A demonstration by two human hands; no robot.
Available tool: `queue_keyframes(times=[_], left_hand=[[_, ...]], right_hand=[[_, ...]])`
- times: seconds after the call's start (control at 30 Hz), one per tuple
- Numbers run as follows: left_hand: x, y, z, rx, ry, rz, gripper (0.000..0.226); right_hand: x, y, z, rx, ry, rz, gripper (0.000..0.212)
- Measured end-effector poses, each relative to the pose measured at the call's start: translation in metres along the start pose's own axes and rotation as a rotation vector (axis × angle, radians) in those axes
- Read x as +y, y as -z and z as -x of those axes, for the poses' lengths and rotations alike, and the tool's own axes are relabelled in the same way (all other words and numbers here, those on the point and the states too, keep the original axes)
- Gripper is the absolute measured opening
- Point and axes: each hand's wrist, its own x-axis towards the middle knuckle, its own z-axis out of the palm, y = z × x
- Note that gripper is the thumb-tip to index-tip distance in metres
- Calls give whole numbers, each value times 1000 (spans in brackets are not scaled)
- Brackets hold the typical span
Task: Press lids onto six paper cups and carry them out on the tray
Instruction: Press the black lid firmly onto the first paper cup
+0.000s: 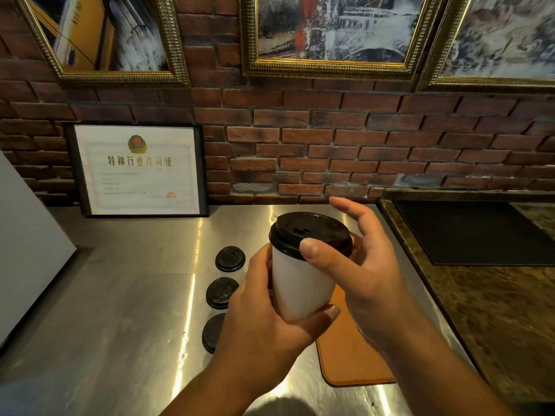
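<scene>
A white paper cup [300,283] with a black lid [309,234] is lifted above the steel counter [120,295]. My left hand [264,319] grips the cup's body from below and from the left. My right hand [357,265] rests its thumb on the lid's near rim, the other fingers spread loosely beyond the lid. Three loose black lids lie in a column on the counter: one far [229,259], one in the middle [220,292], one near [211,333] and partly hidden by my left hand. An orange-brown tray [351,361] lies under my right forearm.
A framed certificate [138,171] leans against the brick wall at the back left. A dark marble counter [495,295] with a black mat [474,232] rises to the right. A white panel [27,235] stands at the left edge. Gold-framed pictures hang above.
</scene>
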Motion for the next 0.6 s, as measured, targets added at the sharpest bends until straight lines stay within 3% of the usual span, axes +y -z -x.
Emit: queue_keyframes(times=[0.2, 0.6], left_hand=[[-2, -4, 2, 17, 5, -24, 99], [-7, 0, 3, 29, 9, -34, 98]], right_hand=[[1, 1, 4, 20, -1, -2, 98], [5, -3, 0, -9, -8, -27, 94]])
